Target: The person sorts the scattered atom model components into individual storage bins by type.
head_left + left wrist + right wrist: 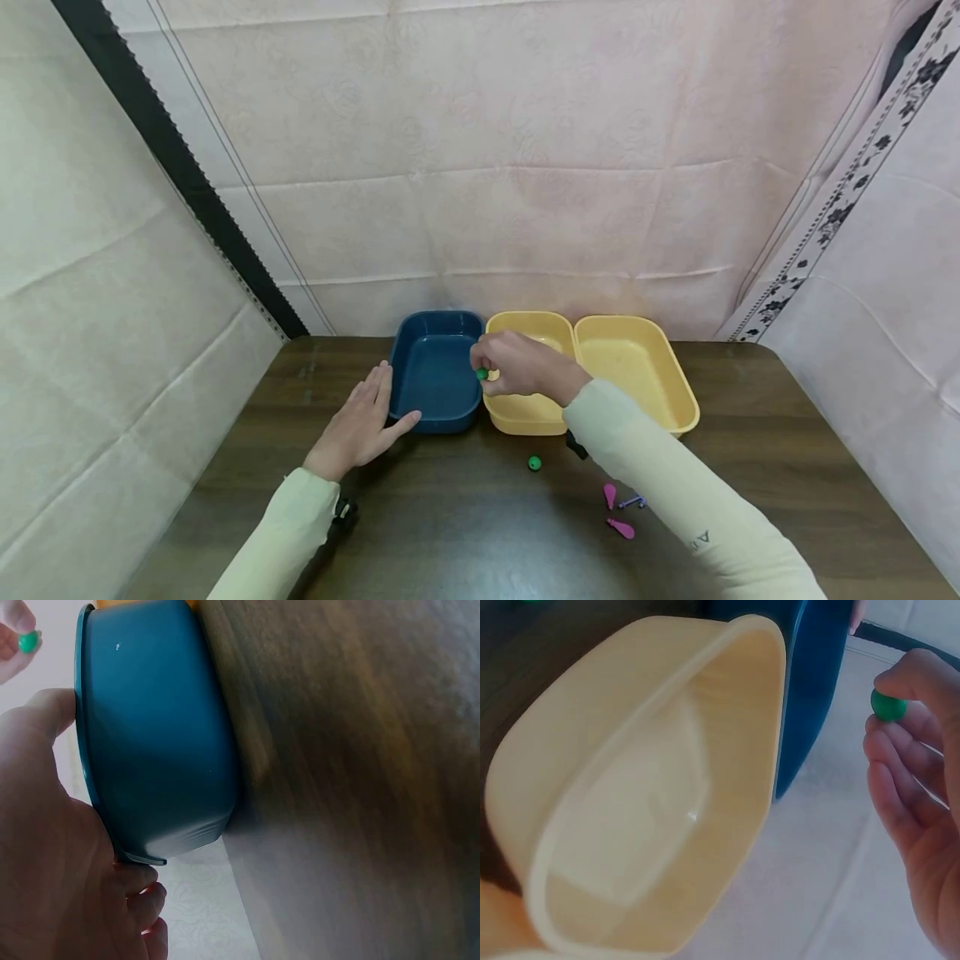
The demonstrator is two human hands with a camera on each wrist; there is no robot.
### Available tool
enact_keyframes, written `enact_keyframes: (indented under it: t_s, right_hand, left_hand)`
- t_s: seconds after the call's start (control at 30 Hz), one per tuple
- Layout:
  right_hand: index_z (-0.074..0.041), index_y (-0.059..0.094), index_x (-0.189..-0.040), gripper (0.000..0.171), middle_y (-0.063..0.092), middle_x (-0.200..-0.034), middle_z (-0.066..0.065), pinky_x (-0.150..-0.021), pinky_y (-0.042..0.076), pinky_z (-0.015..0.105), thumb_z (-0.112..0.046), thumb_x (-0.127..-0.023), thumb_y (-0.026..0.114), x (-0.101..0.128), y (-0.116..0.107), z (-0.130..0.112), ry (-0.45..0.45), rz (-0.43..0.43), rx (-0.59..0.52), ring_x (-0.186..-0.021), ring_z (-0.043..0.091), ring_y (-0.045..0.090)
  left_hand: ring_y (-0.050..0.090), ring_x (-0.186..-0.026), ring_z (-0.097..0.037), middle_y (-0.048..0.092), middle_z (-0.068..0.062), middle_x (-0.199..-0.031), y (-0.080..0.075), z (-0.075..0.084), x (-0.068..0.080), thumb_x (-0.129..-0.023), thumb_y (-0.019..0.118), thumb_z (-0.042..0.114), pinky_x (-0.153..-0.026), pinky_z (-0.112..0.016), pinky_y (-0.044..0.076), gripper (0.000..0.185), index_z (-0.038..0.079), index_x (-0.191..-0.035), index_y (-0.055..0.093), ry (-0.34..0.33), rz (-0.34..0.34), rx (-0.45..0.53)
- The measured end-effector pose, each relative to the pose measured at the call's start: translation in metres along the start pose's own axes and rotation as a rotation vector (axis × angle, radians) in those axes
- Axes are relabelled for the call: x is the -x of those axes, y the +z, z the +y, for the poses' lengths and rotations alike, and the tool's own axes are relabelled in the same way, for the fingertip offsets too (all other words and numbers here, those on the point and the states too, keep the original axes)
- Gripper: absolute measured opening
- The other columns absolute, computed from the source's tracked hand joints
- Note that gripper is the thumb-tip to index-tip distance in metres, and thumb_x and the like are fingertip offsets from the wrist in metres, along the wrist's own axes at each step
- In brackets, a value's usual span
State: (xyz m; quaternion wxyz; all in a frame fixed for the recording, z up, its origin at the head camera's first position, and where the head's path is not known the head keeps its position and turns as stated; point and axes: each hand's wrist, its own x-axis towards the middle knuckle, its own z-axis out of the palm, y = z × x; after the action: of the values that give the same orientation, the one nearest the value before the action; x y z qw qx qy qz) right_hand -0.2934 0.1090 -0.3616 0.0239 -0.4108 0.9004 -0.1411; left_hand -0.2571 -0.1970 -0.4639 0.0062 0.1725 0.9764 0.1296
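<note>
My right hand (510,367) pinches a small green ball (482,375) above the rim where the blue tub (437,371) meets the middle yellow tub (525,412). The right wrist view shows the green ball (888,706) held at my fingertips (911,675), beside the yellow tub (652,825) and the blue tub (814,682). My left hand (363,421) lies flat against the blue tub's left side, fingers straight, thumb at its near corner. In the left wrist view my palm (52,847) touches the blue tub (150,735).
A second yellow tub (637,367) stands to the right. On the dark wooden table (465,533) lie another green ball (534,462), two pink pieces (615,510) and a small blue-purple piece (632,501). Cloth walls enclose the back and both sides.
</note>
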Motion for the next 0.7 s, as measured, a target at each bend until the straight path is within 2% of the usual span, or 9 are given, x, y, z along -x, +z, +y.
enact_keyframes:
  t_s: [0.33,0.5,0.7]
  right_hand:
    - [-0.008,0.077,-0.108,0.014,0.073,-0.102,0.003,-0.082,0.06,0.024,-0.015,-0.096,0.077,-0.021,0.021,0.003,0.044,-0.013,0.025,-0.087,0.014,0.062]
    - [-0.008,0.077,-0.112,0.016,0.074,-0.106,0.005,-0.084,0.061,0.025,-0.013,-0.097,0.076,-0.027,0.029,0.002,0.05,-0.018,0.038,-0.089,0.016,0.063]
    - [-0.007,0.075,-0.127,0.029,0.076,-0.124,0.009,-0.098,0.062,0.031,-0.016,-0.099,0.075,-0.026,0.026,-0.001,0.068,-0.01,0.061,-0.109,0.02,0.072]
  left_hand:
    - [0.016,-0.165,-0.041,0.01,-0.023,-0.177,0.001,0.0,-0.001,-0.102,0.042,0.074,-0.133,-0.059,0.019,0.107,-0.005,-0.167,0.01,0.014,0.008,0.002]
    - [0.016,-0.165,-0.041,0.01,-0.023,-0.177,0.001,-0.001,-0.001,-0.102,0.042,0.075,-0.133,-0.059,0.018,0.107,-0.004,-0.167,0.01,0.009,0.003,0.0]
    - [0.014,-0.165,-0.042,0.007,-0.023,-0.178,0.0,-0.001,0.0,-0.103,0.042,0.074,-0.133,-0.059,0.017,0.107,-0.005,-0.167,0.008,0.003,-0.005,0.003]
